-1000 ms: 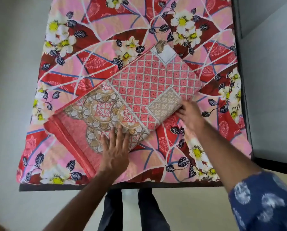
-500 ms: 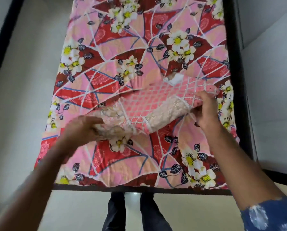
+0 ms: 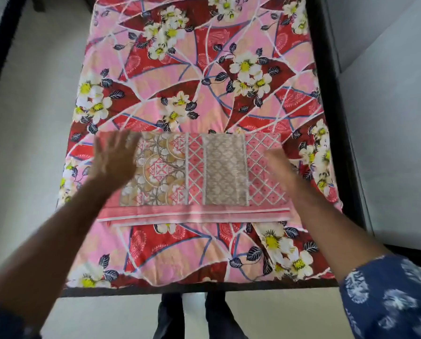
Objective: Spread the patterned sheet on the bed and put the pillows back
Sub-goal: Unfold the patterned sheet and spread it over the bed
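The scene is seen through one wide-angle head camera, aimed steeply down and forward from above the near end of the bed [image 3: 325,99], close enough that both forearms are cut by the lower corners, the feet are caught below, and the far end is cropped.

Both your arms reach forward and slightly inward, bare forearms extended from blue patterned sleeves [image 3: 390,297]. Your left hand [image 3: 114,160] is spread, fingers straight and fanned apart, palm down. Your right hand [image 3: 281,165] is motion-blurred, its fingers seemingly extended and holding nothing.
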Demonstrator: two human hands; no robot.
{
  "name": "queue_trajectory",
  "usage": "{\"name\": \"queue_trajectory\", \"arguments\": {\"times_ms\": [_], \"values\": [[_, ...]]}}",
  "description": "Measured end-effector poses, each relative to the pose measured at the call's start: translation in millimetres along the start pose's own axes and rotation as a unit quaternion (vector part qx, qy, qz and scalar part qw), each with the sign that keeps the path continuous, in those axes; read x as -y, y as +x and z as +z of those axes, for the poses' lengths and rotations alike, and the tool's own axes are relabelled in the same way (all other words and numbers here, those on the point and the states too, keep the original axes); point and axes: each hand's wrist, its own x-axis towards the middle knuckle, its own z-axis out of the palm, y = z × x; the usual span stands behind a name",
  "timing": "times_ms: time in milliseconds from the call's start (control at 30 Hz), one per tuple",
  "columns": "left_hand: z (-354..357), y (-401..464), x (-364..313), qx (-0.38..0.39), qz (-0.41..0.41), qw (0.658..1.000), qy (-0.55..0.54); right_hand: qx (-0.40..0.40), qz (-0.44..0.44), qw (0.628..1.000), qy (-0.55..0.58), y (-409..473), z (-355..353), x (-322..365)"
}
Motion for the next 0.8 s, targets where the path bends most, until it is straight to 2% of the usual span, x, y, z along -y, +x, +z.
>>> {"name": "queue_trajectory", "arguments": {"times_ms": [33,67,100,133,233,267,333,367,400,433,467,500,533,567,600,667,700,733,800], "values": [[20.8,-5.4,-11.7,0.03,0.027,0.999,0.003,0.009,-0.041,0.99,-0.135,6.9,6.8,-20.9],[40.4,-15.4,-25.4,0.061,0.057,0.997,-0.001,0.02,-0.091,0.962,-0.256,11.2,11.3,-39.8],[60.4,-27.8,-38.8,0.087,0.078,0.993,-0.02,0.017,-0.138,0.927,-0.348,14.5,13.9,-56.7],[78.0,-43.9,-51.6,0.089,0.083,0.992,-0.044,-0.001,-0.174,0.902,-0.394,13.2,15.5,-70.8],[107.2,-86.8,-79.3,0.104,0.013,0.987,-0.122,-0.076,-0.251,0.873,-0.411,-4.0,22.1,-92.2],[112.4,-98.9,-85.1,0.092,-0.006,0.985,-0.143,-0.068,-0.289,0.86,-0.415,-15.6,27.1,-96.0],[118.4,-116.7,-97.0,0.018,-0.036,0.979,-0.199,0.008,-0.362,0.839,-0.407,-42.7,40.4,-106.7],[118.3,-122.5,-104.2,-0.024,-0.063,0.966,-0.251,0.055,-0.36,0.855,-0.369,-55.9,48.6,-111.0],[121.4,-126.3,-112.1,-0.049,-0.104,0.934,-0.339,0.094,-0.314,0.895,-0.303,-67.2,57.8,-112.8],[121.3,-127.6,-121.2,-0.054,-0.165,0.874,-0.454,0.117,-0.231,0.942,-0.213,-76.0,67.9,-114.3],[120.4,-125.8,-128.8,-0.028,-0.248,0.78,-0.574,0.125,-0.122,0.979,-0.107,-83.9,78.3,-114.0],[117.9,-121.9,-135.1,0.004,-0.319,0.672,-0.668,0.115,-0.009,0.993,0.01,-89.7,88.0,-112.8],[114.8,-116.8,-139.9,0.023,-0.369,0.575,-0.73,0.101,0.086,0.982,0.131,-94.4,96.6,-110.5],[113.6,-110.9,-142.6,0.025,-0.401,0.5,-0.768,0.085,0.157,0.951,0.251,-97.0,102.9,-109.1],[110.9,-104.5,-143.3,0.016,-0.419,0.439,-0.795,0.066,0.206,0.911,0.35,-98.8,106.2,-106.7],[108.1,-92.4,-137.9,-0.021,-0.444,0.342,-0.828,0.032,0.253,0.844,0.472,-100.7,108.1,-100.6],[106.3,-88.0,-133.4,-0.04,-0.454,0.296,-0.84,0.016,0.257,0.824,0.504,-99.8,107.3,-98.5],[104.5,-83.9,-127.2,-0.055,-0.461,0.264,-0.845,0.001,0.257,0.812,0.525,-97.4,105.3,-95.5],[106.0,-75.3,-113.2,-0.08,-0.476,0.231,-0.845,-0.023,0.255,0.802,0.54,-87.6,99.4,-89.9]]}}
